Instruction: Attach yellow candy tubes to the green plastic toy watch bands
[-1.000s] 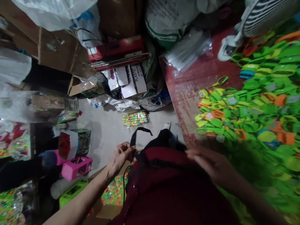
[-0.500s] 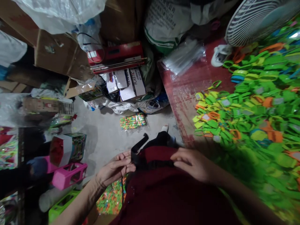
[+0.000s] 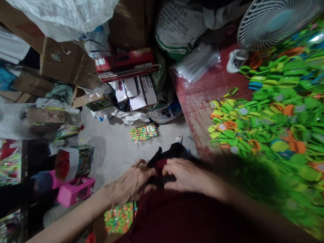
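Note:
Both hands are at the front of my waist, close together, over a dark red garment (image 3: pixel 192 216). A black strap (image 3: pixel 155 157) runs out past my left fingers, its loose end pointing away from me. My left hand (image 3: pixel 135 180) is closed around the strap, with the fingertips partly hidden. My right hand (image 3: pixel 181 173) has its fingers curled over a dark band at the waist, right beside the left one. What lies between the two hands is in shadow and hard to make out.
Many green, yellow and orange bands (image 3: pixel 273 111) cover the red-topped table (image 3: pixel 199 111) on my right, by a fan (image 3: pixel 279 22). A clear-wrapped colourful pack (image 3: pixel 144 132) lies on the floor. Cartons (image 3: pixel 68 64) and a pink plastic stool (image 3: pixel 76 192) stand to the left.
My hands have come together at the waist: the right moved left, the left slightly right. The strap's free end, bent before, now sits lower between them. The view shifted slightly.

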A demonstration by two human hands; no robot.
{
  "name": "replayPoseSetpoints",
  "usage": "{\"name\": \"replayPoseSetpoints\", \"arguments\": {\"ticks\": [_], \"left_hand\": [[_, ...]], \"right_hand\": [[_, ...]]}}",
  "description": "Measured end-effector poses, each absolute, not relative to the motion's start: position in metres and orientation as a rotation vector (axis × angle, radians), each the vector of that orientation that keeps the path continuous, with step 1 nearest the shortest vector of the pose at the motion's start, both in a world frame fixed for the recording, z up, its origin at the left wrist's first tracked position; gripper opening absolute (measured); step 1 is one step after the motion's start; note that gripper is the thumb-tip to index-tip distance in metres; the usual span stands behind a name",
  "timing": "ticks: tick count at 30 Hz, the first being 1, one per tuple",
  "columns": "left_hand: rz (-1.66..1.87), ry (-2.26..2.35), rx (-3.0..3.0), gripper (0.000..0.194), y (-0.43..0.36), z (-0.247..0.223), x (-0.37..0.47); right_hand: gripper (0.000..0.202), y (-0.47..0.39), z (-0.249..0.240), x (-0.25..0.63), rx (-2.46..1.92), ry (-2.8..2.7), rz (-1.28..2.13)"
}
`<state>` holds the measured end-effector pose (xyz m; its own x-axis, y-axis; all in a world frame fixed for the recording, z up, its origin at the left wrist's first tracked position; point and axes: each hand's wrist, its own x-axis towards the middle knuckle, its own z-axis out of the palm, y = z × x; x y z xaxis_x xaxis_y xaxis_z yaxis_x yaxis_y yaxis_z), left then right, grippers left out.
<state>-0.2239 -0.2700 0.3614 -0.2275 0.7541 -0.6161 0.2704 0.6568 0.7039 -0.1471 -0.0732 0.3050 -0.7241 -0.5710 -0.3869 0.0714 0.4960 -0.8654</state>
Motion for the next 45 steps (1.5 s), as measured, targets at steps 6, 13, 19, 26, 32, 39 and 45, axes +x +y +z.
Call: {"name": "replayPoseSetpoints", "arguments": {"ticks": [6,13,19,26,32,39,45], "left_hand": [[0.674,1.452,0.221,0.025,-0.270,0.351,-0.245],[0.866,1.312,-0.124,0.031,-0.278,0.348,-0.246],[0.863,1.231,-0.377,0.041,-0.277,0.337,-0.240],[0.951,1.204,-0.510,0.040,-0.278,0.334,-0.230],[0.911,1.210,-0.293,0.038,-0.272,0.342,-0.233],[0.907,1.136,-0.265,0.040,-0.286,0.327,-0.227],[0.858,1.052,-0.242,0.044,-0.293,0.314,-0.229]], "right_hand": [[0.020,-0.077,0.307,-0.137,-0.358,2.110,-1.284],[0.018,-0.074,0.310,-0.131,-0.137,1.991,-1.534],[0.032,-0.074,0.308,-0.136,-0.178,1.992,-1.488],[0.035,-0.083,0.308,-0.143,-0.244,2.074,-1.404],[0.024,-0.089,0.313,-0.141,-0.222,2.149,-1.363],[0.024,-0.088,0.314,-0.136,-0.157,2.110,-1.396],[0.025,-0.090,0.306,-0.133,-0.155,2.144,-1.361]]}}
